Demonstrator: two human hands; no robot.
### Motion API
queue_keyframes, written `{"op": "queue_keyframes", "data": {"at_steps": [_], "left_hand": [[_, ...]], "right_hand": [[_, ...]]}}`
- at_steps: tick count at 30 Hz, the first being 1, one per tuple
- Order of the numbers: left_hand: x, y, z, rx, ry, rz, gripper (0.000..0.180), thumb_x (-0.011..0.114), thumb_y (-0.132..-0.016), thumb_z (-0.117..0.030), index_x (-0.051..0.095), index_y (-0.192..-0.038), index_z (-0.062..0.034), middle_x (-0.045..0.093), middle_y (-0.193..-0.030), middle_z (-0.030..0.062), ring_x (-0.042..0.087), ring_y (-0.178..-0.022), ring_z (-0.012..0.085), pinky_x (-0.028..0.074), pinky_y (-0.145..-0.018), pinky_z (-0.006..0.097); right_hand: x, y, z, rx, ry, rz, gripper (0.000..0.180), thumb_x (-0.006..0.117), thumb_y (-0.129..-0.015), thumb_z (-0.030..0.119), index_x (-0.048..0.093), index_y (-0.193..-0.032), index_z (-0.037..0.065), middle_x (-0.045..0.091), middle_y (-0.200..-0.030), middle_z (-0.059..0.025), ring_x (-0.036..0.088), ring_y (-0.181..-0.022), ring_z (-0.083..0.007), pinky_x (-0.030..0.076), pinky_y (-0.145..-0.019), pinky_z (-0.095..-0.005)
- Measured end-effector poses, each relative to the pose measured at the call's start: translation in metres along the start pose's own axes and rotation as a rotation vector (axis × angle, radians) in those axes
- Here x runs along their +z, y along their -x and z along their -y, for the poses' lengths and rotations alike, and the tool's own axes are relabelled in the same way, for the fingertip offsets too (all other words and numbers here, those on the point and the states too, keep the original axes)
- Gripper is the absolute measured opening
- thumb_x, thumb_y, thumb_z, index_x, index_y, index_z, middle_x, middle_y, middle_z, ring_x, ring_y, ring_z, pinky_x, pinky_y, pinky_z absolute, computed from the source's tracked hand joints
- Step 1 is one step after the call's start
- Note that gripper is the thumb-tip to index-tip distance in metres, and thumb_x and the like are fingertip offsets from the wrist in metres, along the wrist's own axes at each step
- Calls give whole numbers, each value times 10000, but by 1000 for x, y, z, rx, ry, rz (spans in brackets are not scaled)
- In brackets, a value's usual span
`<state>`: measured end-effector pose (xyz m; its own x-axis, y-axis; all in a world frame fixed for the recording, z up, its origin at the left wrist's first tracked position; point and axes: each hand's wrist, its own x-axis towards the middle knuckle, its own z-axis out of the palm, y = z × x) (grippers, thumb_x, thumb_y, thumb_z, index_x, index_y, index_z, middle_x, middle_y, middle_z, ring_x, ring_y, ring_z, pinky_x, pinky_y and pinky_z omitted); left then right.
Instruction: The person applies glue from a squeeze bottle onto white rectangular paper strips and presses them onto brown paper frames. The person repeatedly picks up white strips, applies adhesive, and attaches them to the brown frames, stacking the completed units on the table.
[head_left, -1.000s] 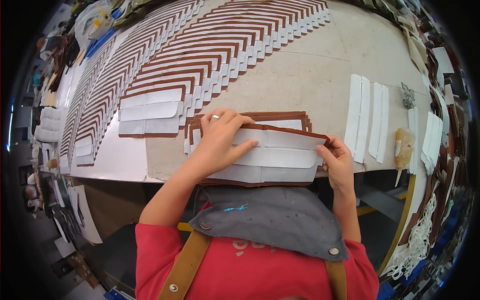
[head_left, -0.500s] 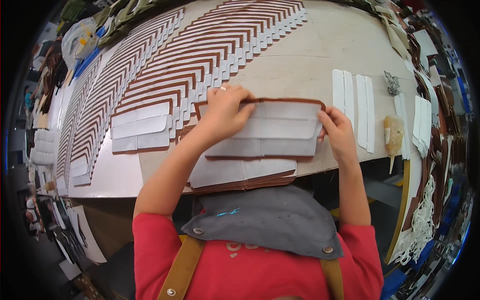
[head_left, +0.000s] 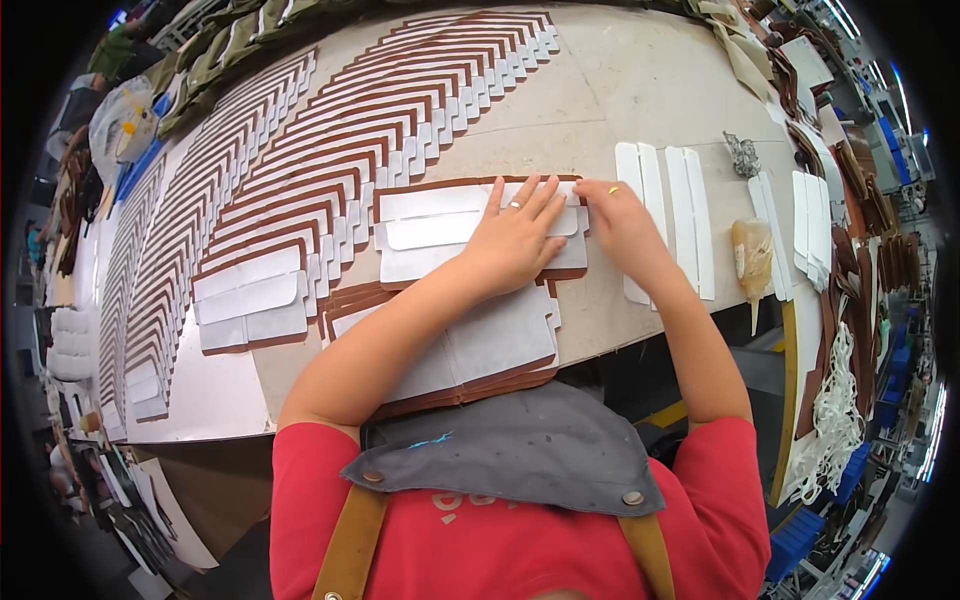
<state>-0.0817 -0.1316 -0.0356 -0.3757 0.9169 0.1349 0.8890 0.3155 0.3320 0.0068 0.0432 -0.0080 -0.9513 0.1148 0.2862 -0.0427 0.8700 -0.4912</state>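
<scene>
Left hand [head_left: 515, 235] laid flat, fingers spread, over the right half of a brown-edged white panel [head_left: 430, 234]; its grip is wide open, palm down, closed round nothing. A ring sits on one finger. Right hand [head_left: 622, 228] at the panel's upper right corner, fingers bent, tips touching the corner; its grip is drawn in, but cannot tell whether the edge is pinched or only touched. Panel lies on the tabletop [head_left: 650, 85], long side running left to right, just beyond a stack of similar panels [head_left: 500, 340] at the near edge. Left forearm crosses above that stack. To the left, slanting rows of overlapping panels [head_left: 395, 120], brown borders showing as repeated chevrons. Right of the right hand: long white strips [head_left: 690, 215] side by side, then a yellowish bottle [head_left: 750, 250] with its narrow nozzle pointing toward the near edge, and a crumpled grey piece [head_left: 741, 155] beyond it, material unclear. Far left edge carries a heap of green fabric [head_left: 215, 75]. Tangled white cord [head_left: 835, 415] hangs at far right.
</scene>
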Motion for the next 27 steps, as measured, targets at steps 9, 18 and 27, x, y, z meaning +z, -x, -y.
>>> {"op": "queue_keyframes", "data": {"at_steps": [9,18,27], "left_hand": [[-6,9,1,-103,6,112,652,358,-943,-445,235,-1423,-21,179,-1502,146,104,-1404,284,67,-1125,477],[-35,68,41,-400,-23,105,676,360,-955,-408,190,-1404,68,120,-1487,243,74,-1400,331,71,-1130,442],[-38,92,56,-439,9,-99,559,407,-953,-342,347,-1344,54,278,-1440,234,240,-1351,347,167,-1098,445]], "right_hand": [[6,5,5,-104,323,134,491,508,-721,-71,570,-1187,72,580,-1166,-125,534,-1044,-260,422,-883,-366],[4,7,11,-116,462,181,521,504,-728,-85,548,-1221,77,554,-1158,-178,524,-1043,-281,402,-933,-381],[4,-18,10,-53,349,170,248,553,-781,21,590,-1025,44,582,-1038,-151,527,-1011,-292,420,-863,-395]]}}
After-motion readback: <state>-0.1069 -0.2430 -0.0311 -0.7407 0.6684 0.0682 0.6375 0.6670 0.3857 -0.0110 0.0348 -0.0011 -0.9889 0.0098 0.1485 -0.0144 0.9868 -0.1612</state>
